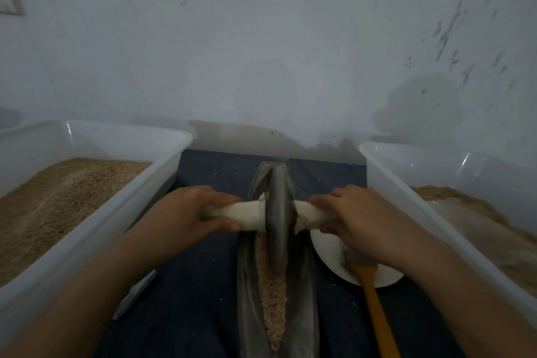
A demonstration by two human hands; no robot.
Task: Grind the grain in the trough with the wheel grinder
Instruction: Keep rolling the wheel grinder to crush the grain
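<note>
Against a pale, scuffed wall, a counter (pixel 197 285) draped in dark blue cloth carries a narrow boat-shaped trough (pixel 302 293) running away from the camera. A line of pale crushed grain (pixel 273 296) lies along its channel on the near side. The wheel grinder (pixel 277 218) stands upright in the groove about midway along, its white axle handle crossing the trough. The left hand (pixel 186 213) curls around the left end of the handle; the right hand (pixel 354 212) wraps the right end, both gripping firmly. Translucent plastic bins flank the work: the left bin (pixel 96 212) is heaped with tan grain, the right bin (pixel 406 197) holds a lower pile. A white plate (pixel 328 253) with an orange-handled brush (pixel 374 305) sits just beside the trough under the right forearm. The grinding stroke appears to be under way, with coarse grain left in the near half. The next pass likely calls for even downward pressure from both hands, keeping the wheel upright as it rolls back over the grain.
</note>
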